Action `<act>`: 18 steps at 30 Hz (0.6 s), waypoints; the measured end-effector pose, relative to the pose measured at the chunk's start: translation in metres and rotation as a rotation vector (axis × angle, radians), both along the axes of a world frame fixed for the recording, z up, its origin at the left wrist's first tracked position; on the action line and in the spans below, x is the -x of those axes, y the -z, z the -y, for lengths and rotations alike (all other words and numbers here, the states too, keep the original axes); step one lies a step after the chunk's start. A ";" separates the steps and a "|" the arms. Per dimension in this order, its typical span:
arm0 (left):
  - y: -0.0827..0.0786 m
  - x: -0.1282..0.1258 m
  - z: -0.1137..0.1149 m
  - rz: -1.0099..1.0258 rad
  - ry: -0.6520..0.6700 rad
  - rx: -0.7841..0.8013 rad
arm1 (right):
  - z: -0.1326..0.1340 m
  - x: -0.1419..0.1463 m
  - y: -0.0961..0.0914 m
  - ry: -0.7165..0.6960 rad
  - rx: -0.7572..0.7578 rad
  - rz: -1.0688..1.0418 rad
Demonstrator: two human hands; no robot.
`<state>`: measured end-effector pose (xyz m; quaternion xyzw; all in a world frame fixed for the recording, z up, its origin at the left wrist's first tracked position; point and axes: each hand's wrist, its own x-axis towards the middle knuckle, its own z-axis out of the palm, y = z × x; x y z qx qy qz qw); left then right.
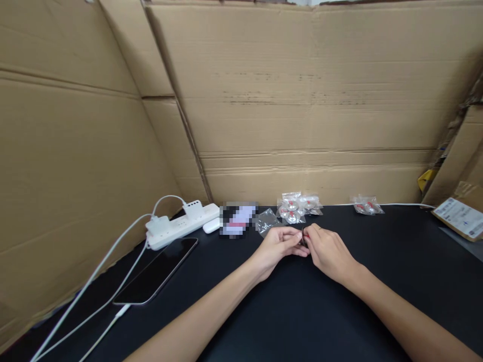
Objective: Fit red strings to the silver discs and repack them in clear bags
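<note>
- Our left hand and right hand are together at mid-tabletop. The fingertips meet and both pinch one small dark part.
- The part sits between the two sets of fingertips, just above the tabletop and near the far edge. It shows a thin, dark, curved rim with a spot of red beside it.
- The rim looks roughly upright. We cannot tell the long axis or which way it faces, because the part is too small and mostly covered by fingers.
- The tabletop is matte black, flat and smooth.
- The cardboard wall is brown and corrugated, creased and scuffed. It stands on the far side and the left.
- Just beyond the hands:
  - a pile of clear plastic bags, crinkled, holding round white pieces with red
  - left of the pile, a flat clear bag
  - well to the right, one more small bag with red inside
- Far left:
  - a white plastic power strip, long and rectangular, with a plug and a white cable running near-left
  - a small white rounded case beside its right end
- A phone lies flat near the strip, glossy dark screen up.
- Far right is a cardboard box with a white printed label.
</note>
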<state>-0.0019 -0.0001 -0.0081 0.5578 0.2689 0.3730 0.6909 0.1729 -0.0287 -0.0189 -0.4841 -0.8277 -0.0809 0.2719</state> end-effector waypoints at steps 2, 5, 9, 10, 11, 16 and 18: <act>-0.001 0.000 0.000 0.022 -0.007 0.008 | 0.001 0.000 -0.002 -0.020 0.027 -0.100; -0.005 -0.001 0.002 0.044 -0.025 0.019 | 0.001 0.000 -0.005 -0.040 0.045 -0.254; -0.010 -0.001 0.003 0.042 -0.053 0.038 | 0.002 0.003 -0.008 -0.050 0.026 -0.379; -0.010 0.000 0.003 0.039 -0.061 0.047 | 0.002 0.003 -0.008 -0.059 0.026 -0.395; -0.009 0.000 0.002 0.035 -0.076 0.059 | 0.002 0.004 -0.008 -0.074 0.030 -0.403; -0.004 0.001 -0.003 0.014 -0.170 0.123 | 0.004 0.005 -0.012 -0.157 0.070 -0.425; -0.005 0.001 -0.004 0.001 -0.163 0.129 | 0.005 0.004 -0.015 -0.187 0.088 -0.472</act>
